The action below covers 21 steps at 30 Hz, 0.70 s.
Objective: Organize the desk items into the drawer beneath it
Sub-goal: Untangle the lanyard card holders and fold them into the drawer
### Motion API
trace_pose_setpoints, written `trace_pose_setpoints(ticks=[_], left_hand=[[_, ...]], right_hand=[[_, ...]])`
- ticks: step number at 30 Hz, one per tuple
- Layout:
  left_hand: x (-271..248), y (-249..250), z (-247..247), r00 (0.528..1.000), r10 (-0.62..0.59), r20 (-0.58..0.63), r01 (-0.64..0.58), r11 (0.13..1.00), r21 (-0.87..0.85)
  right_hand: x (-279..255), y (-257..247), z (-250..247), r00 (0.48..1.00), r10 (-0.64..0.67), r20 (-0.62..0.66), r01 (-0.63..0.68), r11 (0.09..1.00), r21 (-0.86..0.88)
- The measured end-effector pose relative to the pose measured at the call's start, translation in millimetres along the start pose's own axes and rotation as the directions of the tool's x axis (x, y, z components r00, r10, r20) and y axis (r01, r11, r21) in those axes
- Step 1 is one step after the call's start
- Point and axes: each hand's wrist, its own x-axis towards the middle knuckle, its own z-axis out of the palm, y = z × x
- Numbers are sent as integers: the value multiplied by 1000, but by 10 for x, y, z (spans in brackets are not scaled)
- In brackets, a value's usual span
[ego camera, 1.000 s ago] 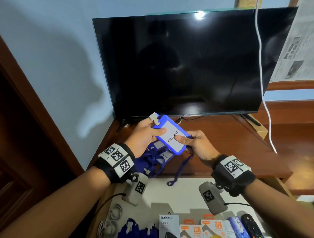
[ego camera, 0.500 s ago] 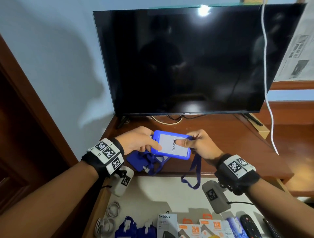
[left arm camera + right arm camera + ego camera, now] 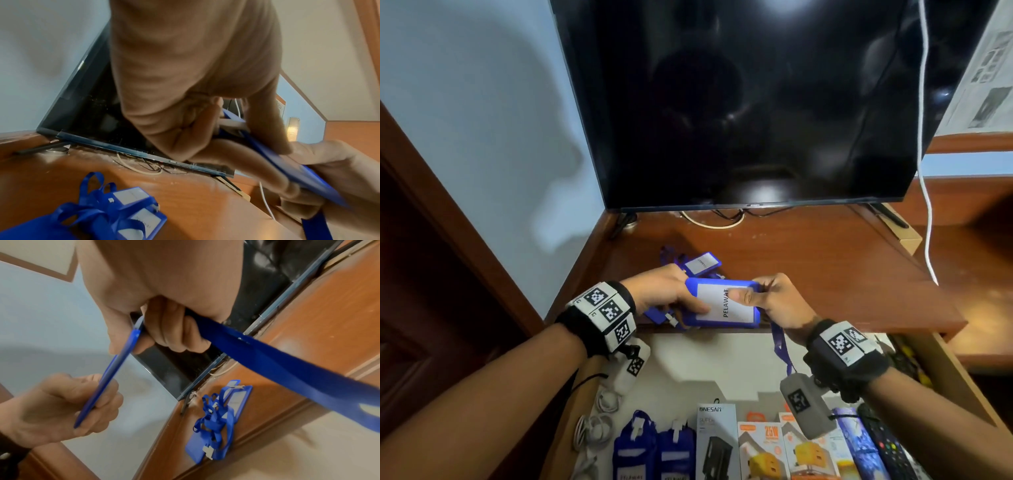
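While both hands — left hand [image 3: 667, 291]; right hand [image 3: 777, 301] — have fingers grasping one badge holder [image 3: 722, 303] | two more in drawer [image 3: 722, 363]

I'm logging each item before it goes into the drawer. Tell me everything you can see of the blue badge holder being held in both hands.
The blue badge holder is a flat, thin rectangular case, seemingly plastic, with a white card insert printed PELAWAT. It is held level over the desk's front edge, above the open drawer. The left hand grips its left end, thumb on top; the right hand pinches its right end, thumb on the card. A blue lanyard strap hangs below the right hand.
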Motion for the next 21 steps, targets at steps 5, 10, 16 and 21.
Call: trace_pose_setpoints(ticks=[5,10,16,21], left_hand=[[13,-64,145,997,0,-84,-2,1000,-29],[95,-150,187,982,-7,-188,15,999,38],[125,-431,126,950,-63,-305,56,998,-31],[95,-594,51,887,-73,-456,-34,974,-222]], right_hand=[[-101,196,36,997,64,-33,-63,998,23],[-124,467,100,988,141,-66,-138,989,49],[-188,695,184,964,248,-98,-237,965,112],[-232,661,287,965,232,-124,-226,972,64]])
